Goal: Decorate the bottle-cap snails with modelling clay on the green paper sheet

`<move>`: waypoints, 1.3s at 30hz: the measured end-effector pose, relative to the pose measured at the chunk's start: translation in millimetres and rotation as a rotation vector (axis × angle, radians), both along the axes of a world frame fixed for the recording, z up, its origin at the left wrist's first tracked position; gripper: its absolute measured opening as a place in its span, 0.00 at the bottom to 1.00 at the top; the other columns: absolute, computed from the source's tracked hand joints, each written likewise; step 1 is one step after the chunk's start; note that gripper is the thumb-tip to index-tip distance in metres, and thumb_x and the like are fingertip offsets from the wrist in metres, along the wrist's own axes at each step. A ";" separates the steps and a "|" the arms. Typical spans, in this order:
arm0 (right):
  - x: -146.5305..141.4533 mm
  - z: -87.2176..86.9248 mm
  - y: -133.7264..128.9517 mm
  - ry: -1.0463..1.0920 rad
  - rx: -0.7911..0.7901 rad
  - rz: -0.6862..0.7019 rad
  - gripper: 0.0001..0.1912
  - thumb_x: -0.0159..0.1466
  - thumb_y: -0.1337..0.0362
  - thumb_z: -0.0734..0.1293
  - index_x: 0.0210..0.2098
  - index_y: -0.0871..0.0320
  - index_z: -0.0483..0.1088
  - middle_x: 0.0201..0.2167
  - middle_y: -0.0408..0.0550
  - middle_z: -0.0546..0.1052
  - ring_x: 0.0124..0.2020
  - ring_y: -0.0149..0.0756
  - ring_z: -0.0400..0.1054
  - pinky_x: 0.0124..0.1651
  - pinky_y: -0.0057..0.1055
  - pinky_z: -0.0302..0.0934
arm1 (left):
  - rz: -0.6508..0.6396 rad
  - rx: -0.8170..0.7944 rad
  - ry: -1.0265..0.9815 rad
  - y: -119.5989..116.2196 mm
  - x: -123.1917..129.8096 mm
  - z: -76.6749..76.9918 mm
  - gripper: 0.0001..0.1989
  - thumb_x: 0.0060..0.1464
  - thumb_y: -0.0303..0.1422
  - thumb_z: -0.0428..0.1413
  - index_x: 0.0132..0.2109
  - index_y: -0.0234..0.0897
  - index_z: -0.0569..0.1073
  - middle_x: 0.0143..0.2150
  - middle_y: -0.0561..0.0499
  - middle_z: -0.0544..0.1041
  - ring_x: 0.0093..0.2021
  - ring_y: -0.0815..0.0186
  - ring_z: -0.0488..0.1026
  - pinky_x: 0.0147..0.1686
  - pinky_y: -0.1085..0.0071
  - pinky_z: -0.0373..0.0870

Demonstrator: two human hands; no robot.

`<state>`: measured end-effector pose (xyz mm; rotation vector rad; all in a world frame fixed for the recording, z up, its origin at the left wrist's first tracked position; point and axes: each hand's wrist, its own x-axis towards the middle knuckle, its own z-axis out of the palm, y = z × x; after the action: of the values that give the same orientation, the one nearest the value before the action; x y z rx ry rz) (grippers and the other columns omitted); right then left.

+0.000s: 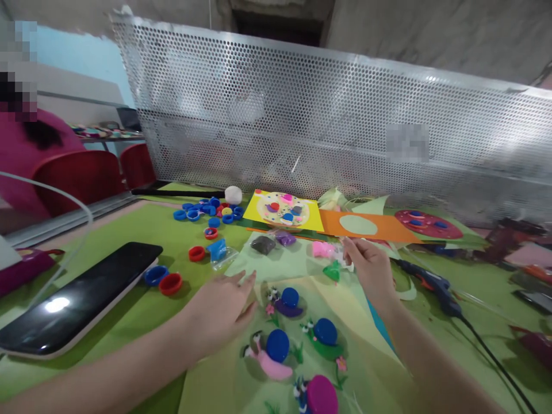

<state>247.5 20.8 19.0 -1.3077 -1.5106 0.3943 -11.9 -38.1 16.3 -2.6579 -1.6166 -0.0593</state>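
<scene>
My left hand (226, 302) lies with fingers spread at the left edge of a pale green sheet (284, 264). My right hand (366, 261) is closed, its fingertips pinched at a clear plastic wrapper beside pink clay (323, 249); what exactly they grip is too small to make out. Green clay (332, 271) rests just left of that hand. Nearer me are snail figures with cap shells: a purple one (290, 305), a green one (325, 339), a pink one (276, 359) and one with a magenta cap (322, 395). Bags of dark clay (263, 245) and purple clay (285, 238) sit beyond.
A phone (81, 299) lies at the left near blue and red caps (170, 283). A glue gun (435, 287) with its cord is at the right. Behind stand a yellow card (254, 213), an orange card (392, 227) and a perforated metal panel (302, 132). A person in pink sits far left.
</scene>
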 end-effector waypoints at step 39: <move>4.6 -14.9 4.5 -0.591 -0.110 0.157 0.08 0.59 0.65 0.61 0.34 0.56 0.71 0.32 0.45 0.77 0.33 0.35 0.70 0.36 0.30 0.62 | 0.130 -0.259 -0.173 12.3 -26.4 1.9 0.16 0.58 0.31 0.43 0.52 0.34 0.65 0.42 0.42 0.76 0.40 0.56 0.75 0.35 0.65 0.69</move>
<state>252.0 25.3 4.2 -1.4737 -2.1169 0.1959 -38.2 -25.7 18.3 -2.7923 -1.9728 -0.0848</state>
